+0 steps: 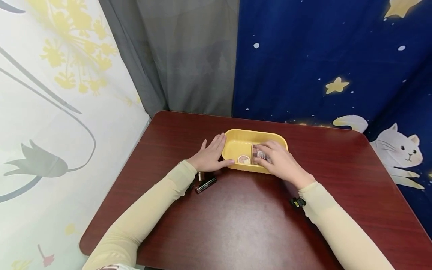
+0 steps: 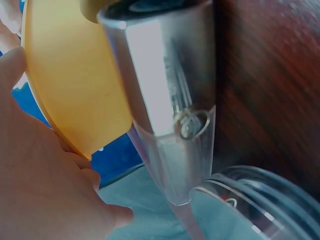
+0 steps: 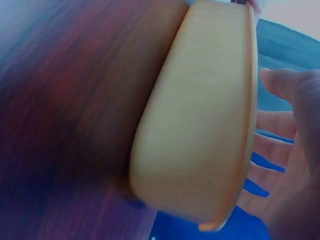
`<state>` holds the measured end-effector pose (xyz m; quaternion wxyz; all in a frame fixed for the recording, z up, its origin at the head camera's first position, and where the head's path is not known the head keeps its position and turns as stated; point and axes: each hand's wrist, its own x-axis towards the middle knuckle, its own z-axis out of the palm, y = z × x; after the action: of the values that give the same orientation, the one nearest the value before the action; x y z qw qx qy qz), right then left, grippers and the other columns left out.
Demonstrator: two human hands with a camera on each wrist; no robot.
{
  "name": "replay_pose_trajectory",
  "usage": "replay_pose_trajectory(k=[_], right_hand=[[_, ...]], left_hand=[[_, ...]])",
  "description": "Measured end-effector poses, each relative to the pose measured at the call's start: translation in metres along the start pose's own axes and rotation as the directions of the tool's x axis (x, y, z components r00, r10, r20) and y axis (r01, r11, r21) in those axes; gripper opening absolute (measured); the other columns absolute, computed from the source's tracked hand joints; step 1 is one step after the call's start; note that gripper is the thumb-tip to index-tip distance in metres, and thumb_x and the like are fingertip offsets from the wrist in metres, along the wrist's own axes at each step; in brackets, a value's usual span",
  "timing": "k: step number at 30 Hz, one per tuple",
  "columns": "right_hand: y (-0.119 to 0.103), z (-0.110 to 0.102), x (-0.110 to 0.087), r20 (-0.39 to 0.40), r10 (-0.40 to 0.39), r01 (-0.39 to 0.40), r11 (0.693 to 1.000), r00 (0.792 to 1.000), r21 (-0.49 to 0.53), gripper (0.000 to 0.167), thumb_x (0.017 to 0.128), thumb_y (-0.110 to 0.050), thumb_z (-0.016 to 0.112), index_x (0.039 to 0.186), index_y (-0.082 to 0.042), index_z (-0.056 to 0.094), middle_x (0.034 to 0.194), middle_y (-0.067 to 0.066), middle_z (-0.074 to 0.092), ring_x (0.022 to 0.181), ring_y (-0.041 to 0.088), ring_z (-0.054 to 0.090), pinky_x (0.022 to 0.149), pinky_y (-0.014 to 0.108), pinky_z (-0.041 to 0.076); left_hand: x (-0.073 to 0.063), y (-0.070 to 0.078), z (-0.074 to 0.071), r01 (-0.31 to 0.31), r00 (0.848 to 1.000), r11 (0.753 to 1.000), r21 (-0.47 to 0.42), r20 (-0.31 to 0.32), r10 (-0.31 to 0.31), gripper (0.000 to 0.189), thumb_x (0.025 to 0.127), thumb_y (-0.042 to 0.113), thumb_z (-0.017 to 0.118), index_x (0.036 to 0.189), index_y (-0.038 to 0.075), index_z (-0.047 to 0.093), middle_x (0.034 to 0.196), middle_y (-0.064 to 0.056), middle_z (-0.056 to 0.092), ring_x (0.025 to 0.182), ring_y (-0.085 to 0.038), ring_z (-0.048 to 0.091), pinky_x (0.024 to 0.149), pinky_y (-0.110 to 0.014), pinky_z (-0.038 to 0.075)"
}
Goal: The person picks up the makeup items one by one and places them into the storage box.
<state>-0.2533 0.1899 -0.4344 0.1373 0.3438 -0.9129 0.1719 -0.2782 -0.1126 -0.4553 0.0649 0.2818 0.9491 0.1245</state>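
A yellow plastic bin stands on the table. My left hand rests against its left end, fingers straight along the rim and thumb stretched over the near corner. Reaching in from the right, my right hand grips a small pinkish-brown box with lettering, partly covered by the fingers. Beside the box lies a round pale compact. In the right wrist view, the right fingers pass behind the bin wall, which hides the box.
Near my left wrist lie a black tube with lettering and a small brownish tube. The left wrist view shows a shiny silver tube with a clear end and a round clear case close up. Curtains hang behind the table.
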Motion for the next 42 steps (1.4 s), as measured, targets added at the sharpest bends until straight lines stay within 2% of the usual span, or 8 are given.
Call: replay_pose_trajectory(k=[5, 10, 15, 22, 32, 38, 42], right_hand=[[0.009, -0.001, -0.014, -0.025, 0.061, -0.062, 0.998, 0.998, -0.026, 0.061, 0.091, -0.038, 0.075, 0.138, -0.002, 0.059, 0.138, 0.014, 0.054, 0.130, 0.033, 0.045, 0.103, 0.059, 0.037], [0.017, -0.003, -0.028, 0.025, 0.144, -0.143, 0.989, 0.989, -0.030, 0.083, 0.092, -0.052, 0.068, 0.151, 0.000, 0.042, 0.154, 0.018, 0.039, 0.143, 0.038, 0.031, 0.112, 0.059, 0.024], [0.026, -0.004, -0.036, 0.112, 0.243, -0.239, 0.970, 0.964, -0.049, 0.098, 0.093, -0.064, 0.058, 0.159, 0.000, 0.023, 0.164, 0.018, 0.021, 0.149, 0.041, 0.016, 0.116, 0.061, 0.014], [0.031, -0.004, -0.041, 0.172, 0.332, -0.326, 0.943, 0.927, -0.067, 0.104, 0.091, -0.068, 0.057, 0.160, -0.002, 0.015, 0.166, 0.016, 0.012, 0.152, 0.036, 0.007, 0.117, 0.061, 0.010], [0.041, -0.004, -0.053, 0.161, 0.380, -0.371, 0.925, 0.911, -0.084, 0.112, 0.089, -0.075, 0.052, 0.161, -0.001, 0.007, 0.167, 0.018, 0.006, 0.152, 0.038, 0.007, 0.116, 0.062, 0.011], [0.042, -0.005, -0.056, 0.160, 0.379, -0.366, 0.925, 0.912, -0.107, 0.110, 0.091, -0.075, 0.049, 0.161, -0.001, 0.008, 0.168, 0.016, 0.004, 0.152, 0.038, 0.007, 0.115, 0.064, 0.011], [0.042, -0.005, -0.055, 0.154, 0.362, -0.348, 0.931, 0.919, -0.115, 0.108, 0.092, -0.072, 0.050, 0.161, -0.001, 0.008, 0.167, 0.018, 0.005, 0.152, 0.039, 0.009, 0.114, 0.066, 0.011]], left_hand=[[0.000, 0.000, 0.001, 0.005, 1.000, 1.000, 0.001, -0.007, -0.005, 0.112, 0.088, 0.086, 0.028, 0.162, 0.007, -0.002, 0.167, -0.003, -0.014, 0.153, -0.020, -0.006, 0.117, -0.062, 0.004], [0.000, 0.000, 0.002, 0.004, 1.000, 1.000, -0.002, -0.012, -0.004, 0.112, 0.088, 0.086, 0.027, 0.162, 0.007, -0.001, 0.167, -0.002, -0.014, 0.153, -0.020, -0.006, 0.117, -0.062, 0.004], [0.000, -0.001, 0.001, 0.003, 1.000, 1.000, -0.001, -0.011, -0.003, 0.112, 0.088, 0.086, 0.027, 0.162, 0.007, -0.001, 0.167, -0.002, -0.013, 0.153, -0.019, -0.007, 0.117, -0.061, 0.004], [0.000, 0.000, -0.001, 0.005, 1.000, 1.000, 0.003, -0.005, -0.005, 0.109, 0.090, 0.083, 0.031, 0.162, 0.006, 0.000, 0.168, -0.004, -0.012, 0.153, -0.021, -0.006, 0.117, -0.062, 0.003], [0.001, 0.000, 0.001, -0.002, 1.000, 1.000, 0.010, -0.023, 0.003, 0.112, 0.088, 0.086, 0.027, 0.162, 0.006, 0.001, 0.169, -0.008, -0.004, 0.153, -0.020, -0.006, 0.117, -0.062, 0.005], [0.001, 0.002, 0.002, 0.004, 1.000, 1.000, 0.004, -0.016, -0.004, 0.110, 0.089, 0.085, 0.029, 0.162, 0.008, 0.000, 0.168, -0.003, -0.011, 0.153, -0.020, -0.007, 0.117, -0.061, 0.003], [-0.002, -0.001, 0.001, 0.011, 1.000, 1.000, 0.004, -0.007, -0.011, 0.104, 0.093, 0.079, 0.033, 0.162, 0.008, -0.001, 0.167, -0.003, -0.013, 0.153, -0.021, -0.007, 0.117, -0.061, 0.003]])
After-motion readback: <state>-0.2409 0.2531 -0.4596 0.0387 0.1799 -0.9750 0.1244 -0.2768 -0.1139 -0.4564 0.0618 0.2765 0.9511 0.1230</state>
